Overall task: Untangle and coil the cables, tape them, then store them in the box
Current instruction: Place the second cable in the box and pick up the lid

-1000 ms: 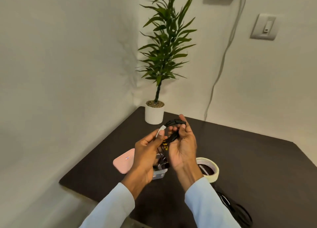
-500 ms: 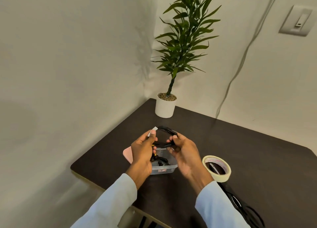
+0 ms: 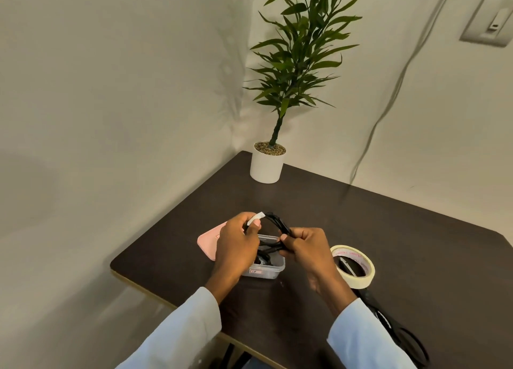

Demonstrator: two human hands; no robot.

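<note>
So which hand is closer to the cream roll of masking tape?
Right. The right hand is just beside the cream roll of masking tape; the left hand is farther off.

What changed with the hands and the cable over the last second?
Both hands came down from chest height to just above the clear box, carrying the coiled black cable. The left hand kept its pinch on the white tape strip at the coil; the right hand kept its grip on the other side. The tape roll, pink lid and plant pot stayed put on the table.
</note>
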